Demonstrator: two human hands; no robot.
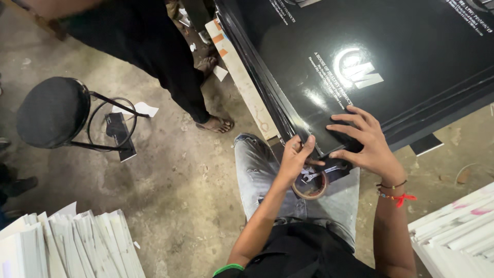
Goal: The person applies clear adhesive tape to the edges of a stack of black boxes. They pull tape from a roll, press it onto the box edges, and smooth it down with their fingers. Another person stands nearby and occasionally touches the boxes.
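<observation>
A stack of large glossy black printed sheets (391, 46) lies in front of me, its near corner over my lap. My left hand (296, 157) pinches that corner's edge, with a roll of brown tape (310, 186) hanging around its wrist. My right hand (363, 141) lies spread, fingers apart, flat on the corner of the top sheet and presses it down. I wear grey jeans (257, 175); coloured thread bands circle my right wrist.
Another person in black clothes stands barefoot (216, 123) on the concrete floor to the left. A round black stool (51, 110) stands farther left. Stacks of white sheets lie at the bottom left (72, 242) and bottom right (458, 231).
</observation>
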